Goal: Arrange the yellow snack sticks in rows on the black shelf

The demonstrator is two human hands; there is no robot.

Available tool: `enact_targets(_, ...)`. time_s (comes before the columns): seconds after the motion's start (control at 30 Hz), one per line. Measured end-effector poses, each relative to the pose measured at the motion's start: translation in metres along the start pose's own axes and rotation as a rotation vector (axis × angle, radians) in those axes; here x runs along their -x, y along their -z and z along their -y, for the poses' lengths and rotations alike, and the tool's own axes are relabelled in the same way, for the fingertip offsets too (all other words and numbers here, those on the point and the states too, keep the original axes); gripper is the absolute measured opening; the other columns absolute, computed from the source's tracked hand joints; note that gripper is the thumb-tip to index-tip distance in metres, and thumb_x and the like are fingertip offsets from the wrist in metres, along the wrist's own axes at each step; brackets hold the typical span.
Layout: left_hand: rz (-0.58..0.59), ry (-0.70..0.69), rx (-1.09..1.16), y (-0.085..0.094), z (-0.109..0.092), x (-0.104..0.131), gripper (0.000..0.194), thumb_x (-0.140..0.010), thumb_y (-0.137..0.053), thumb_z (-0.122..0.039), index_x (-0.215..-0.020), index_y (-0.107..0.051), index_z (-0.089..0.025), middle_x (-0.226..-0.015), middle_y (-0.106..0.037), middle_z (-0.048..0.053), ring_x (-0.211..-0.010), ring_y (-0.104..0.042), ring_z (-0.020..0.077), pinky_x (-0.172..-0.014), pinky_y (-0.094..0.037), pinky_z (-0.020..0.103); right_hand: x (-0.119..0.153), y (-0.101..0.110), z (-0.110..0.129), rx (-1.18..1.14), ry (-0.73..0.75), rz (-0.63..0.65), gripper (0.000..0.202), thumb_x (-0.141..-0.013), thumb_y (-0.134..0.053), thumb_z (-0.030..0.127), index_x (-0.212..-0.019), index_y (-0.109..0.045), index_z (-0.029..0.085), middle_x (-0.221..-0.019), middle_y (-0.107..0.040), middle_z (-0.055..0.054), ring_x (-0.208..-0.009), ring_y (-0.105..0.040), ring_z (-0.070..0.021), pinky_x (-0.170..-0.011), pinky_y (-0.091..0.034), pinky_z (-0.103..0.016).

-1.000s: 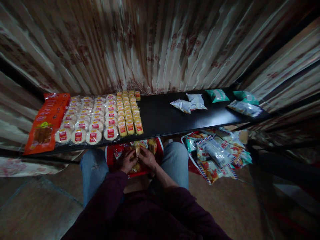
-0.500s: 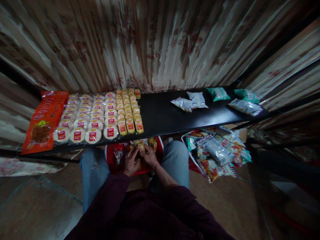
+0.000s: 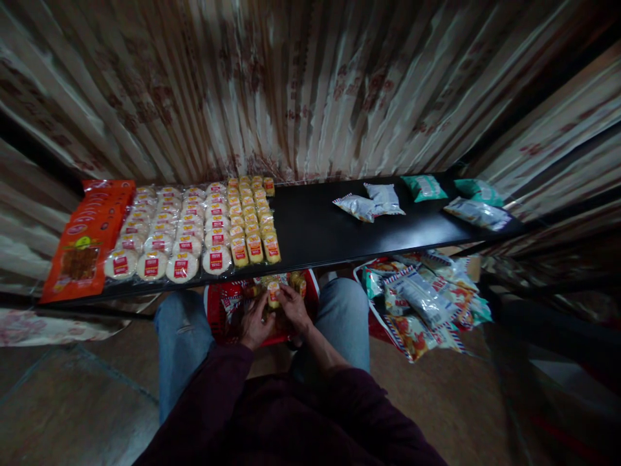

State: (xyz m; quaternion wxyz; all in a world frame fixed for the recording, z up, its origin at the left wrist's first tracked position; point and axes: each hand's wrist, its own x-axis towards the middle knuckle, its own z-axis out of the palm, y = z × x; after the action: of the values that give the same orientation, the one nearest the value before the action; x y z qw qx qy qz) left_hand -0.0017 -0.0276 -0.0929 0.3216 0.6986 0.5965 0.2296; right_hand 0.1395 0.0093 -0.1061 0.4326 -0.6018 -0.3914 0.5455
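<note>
Between my knees, over a red basket (image 3: 211,310), my two hands hold a small yellow wrapped snack (image 3: 273,294) with a red-and-white label. My left hand (image 3: 257,323) grips its left side, and my right hand (image 3: 294,307) has its fingers on the right side. More yellow packs lie in the basket, partly hidden by my hands. On the black shelf (image 3: 310,226) just above, matching yellow snacks (image 3: 255,246) stand in columns. Left of them are columns of round white rice crackers (image 3: 182,266) in clear wrappers.
An orange bag (image 3: 82,239) lies at the shelf's left end. Silver packets (image 3: 383,197) and green packets (image 3: 423,188) lie towards its right. Below, a second basket (image 3: 378,315) overflows with chip-like bags (image 3: 427,294). A patterned curtain (image 3: 301,84) hangs behind.
The yellow snack now shows upright between my fingertips with its label visible; before, my fingers mostly covered it. My hands stay over the basket. The view has shifted slightly.
</note>
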Motion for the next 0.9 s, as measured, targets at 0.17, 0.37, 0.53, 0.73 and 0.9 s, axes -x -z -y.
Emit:
enact_targets(0.17,-0.068,0.033,0.069,-0.002,-0.004,0.000,0.061,-0.081,-0.053,-0.029,-0.139,-0.041,-0.018,-0.134,-0.054,0.012,-0.122,-0.051,0.0242,-0.102,-0.041,0.039,0.002,0.002,0.005,-0.135,-0.027,-0.005,0.042,-0.064,-0.071,0.049,-0.097,-0.071,0.023,-0.100,-0.073,-0.005,-0.095,-0.067,-0.0251,-0.091,-0.052,-0.044)
enact_targets(0.37,-0.143,0.150,0.208,-0.001,-0.016,-0.001,0.060,-0.077,-0.061,-0.030,-0.135,-0.046,-0.022,-0.119,-0.063,0.012,-0.107,-0.059,0.0250,-0.093,-0.046,0.040,0.004,0.000,0.010,-0.233,-0.061,0.039,0.043,-0.061,-0.074,0.049,-0.096,-0.070,0.023,-0.099,-0.073,-0.005,-0.092,-0.067,-0.0237,-0.092,-0.050,-0.045)
enact_targets(0.53,-0.177,0.274,0.505,-0.002,-0.028,0.000,0.062,-0.072,-0.068,-0.034,-0.130,-0.049,-0.022,-0.110,-0.065,0.010,-0.100,-0.061,0.0227,-0.089,-0.047,0.038,0.012,0.002,0.020,-0.250,-0.068,0.080,0.043,-0.060,-0.076,0.047,-0.095,-0.070,0.023,-0.095,-0.072,-0.004,-0.089,-0.066,-0.0218,-0.090,-0.050,-0.042)
enact_targets(0.73,-0.099,0.383,0.852,0.005,-0.041,0.008,0.064,-0.069,-0.073,-0.037,-0.127,-0.051,-0.020,-0.121,-0.061,0.013,-0.112,-0.057,0.0246,-0.092,-0.046,0.035,0.025,0.015,0.030,-0.206,-0.021,0.075,0.045,-0.061,-0.075,0.052,-0.094,-0.070,0.022,-0.099,-0.071,-0.005,-0.090,-0.064,-0.0217,-0.086,-0.050,-0.037)
enact_targets(0.9,-0.062,0.549,1.117,0.004,-0.043,0.011,0.059,-0.066,-0.073,-0.035,-0.121,-0.057,-0.020,-0.123,-0.062,0.010,-0.095,-0.064,0.0198,-0.084,-0.051,0.031,0.031,0.020,0.031,-0.212,-0.012,0.134,0.043,-0.062,-0.076,0.049,-0.095,-0.068,0.023,-0.096,-0.069,-0.003,-0.086,-0.064,-0.0193,-0.081,-0.051,-0.033)
